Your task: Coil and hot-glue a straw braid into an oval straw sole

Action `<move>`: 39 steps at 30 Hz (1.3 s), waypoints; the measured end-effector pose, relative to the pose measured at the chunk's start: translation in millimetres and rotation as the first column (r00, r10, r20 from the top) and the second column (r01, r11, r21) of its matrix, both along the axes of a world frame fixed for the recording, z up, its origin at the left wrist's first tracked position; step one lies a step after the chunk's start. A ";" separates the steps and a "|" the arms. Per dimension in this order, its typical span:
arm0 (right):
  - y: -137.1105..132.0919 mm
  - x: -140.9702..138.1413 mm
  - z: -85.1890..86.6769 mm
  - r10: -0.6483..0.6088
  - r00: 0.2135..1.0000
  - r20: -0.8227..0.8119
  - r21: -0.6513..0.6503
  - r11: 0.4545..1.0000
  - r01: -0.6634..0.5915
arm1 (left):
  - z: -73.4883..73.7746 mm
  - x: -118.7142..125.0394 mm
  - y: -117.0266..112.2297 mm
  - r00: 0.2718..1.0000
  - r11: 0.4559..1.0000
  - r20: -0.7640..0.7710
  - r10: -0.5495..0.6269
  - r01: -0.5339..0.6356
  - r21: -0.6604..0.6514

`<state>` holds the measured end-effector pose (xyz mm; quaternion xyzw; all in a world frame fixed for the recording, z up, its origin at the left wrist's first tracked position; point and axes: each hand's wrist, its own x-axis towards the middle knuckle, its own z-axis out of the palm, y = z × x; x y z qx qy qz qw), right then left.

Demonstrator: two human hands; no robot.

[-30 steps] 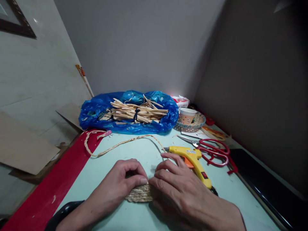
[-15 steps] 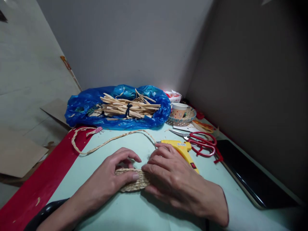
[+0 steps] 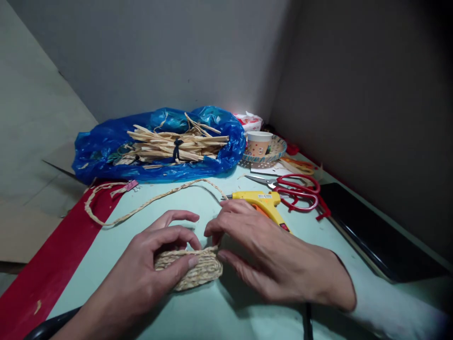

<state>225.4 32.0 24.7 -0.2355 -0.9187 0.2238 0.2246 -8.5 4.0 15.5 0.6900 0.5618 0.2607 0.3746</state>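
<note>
Since the earlier frame, my right hand [image 3: 264, 257] has come off the near face of the coiled braid [image 3: 202, 275], baring its right end; the whole scene has also shifted leftward in the frame.

Head view, the only one supplied. The coiled braid sits at lower centre, tilted above the table [image 3: 85, 278]. My left hand [image 3: 146, 257] has it gripped: thumb flat on the near face, other fingers behind the upper edge, index raised. My right fingers are bent over the coil's upper right corner, with the thumb below, close to that end. I cannot tell whether they pinch the strand there.

The loose braid [image 3: 122, 219] loops across the table at centre left, a pink clip [image 3: 131, 185] at its far end; its near part passes behind my right hand. The glue gun [image 3: 260, 197] lies just beyond that hand, with the scissors [image 3: 272, 183] behind it.

Assessment: the coil should prove light, dry and rough, hence unlikely to slip; firm along its packed rows, yet apt to flex or spread if squeezed endwise. Recommended hold: across the flat faces, near the middle, leaving the outer row accessible. Fibres could fray under a sharp pull.
</note>
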 end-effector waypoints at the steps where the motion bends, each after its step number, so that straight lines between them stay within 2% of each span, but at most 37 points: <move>1: 0.2 0.3 -0.3 0.008 1.000 0.001 -0.002 1.000 -0.008 | -0.2 -0.1 -0.8 1.000 1.000 -0.006 0.003 -0.003 0.005; 5: 0.3 0.4 -2.3 0.026 0.999 -0.031 0.035 0.999 -0.025 | -0.5 -3.9 -0.2 0.999 1.000 -0.044 -0.006 0.006 0.016; 10: -0.7 -1.3 -1.2 0.002 0.998 -0.063 0.069 0.998 0.003 | 1.4 -8.7 5.1 0.996 0.996 -0.051 -0.067 0.063 -0.065; 16: -0.5 0.1 -2.5 0.048 0.999 -0.025 0.071 0.996 -0.046 | 1.0 -1.8 5.7 0.999 0.997 0.001 0.048 -0.048 -0.064; 25: -4.8 -1.3 0.2 0.026 0.997 0.073 0.056 0.998 -0.030 | -3.0 -4.1 5.8 0.997 0.998 0.051 0.051 -0.048 -0.046; 28: -5.7 -3.3 -0.1 0.011 0.996 0.090 0.071 0.997 -0.018 | -0.3 -2.9 5.6 0.993 0.997 0.095 0.063 -0.059 -0.043; 33: -4.9 -6.3 -4.4 -0.004 0.999 0.045 0.149 0.989 -0.003 | 1.8 -1.6 6.8 0.984 0.993 0.166 0.057 -0.040 -0.107; 36: -3.9 -5.8 -6.1 0.003 1.000 -0.022 0.097 0.995 -0.001 | 0.5 -1.9 5.9 0.967 0.989 0.251 0.052 -0.016 -0.145; 39: -1.9 -3.8 -7.5 0.004 0.997 -0.074 0.038 0.999 -0.001 | 1.8 0.1 3.0 0.917 0.980 0.386 0.106 -0.031 -0.194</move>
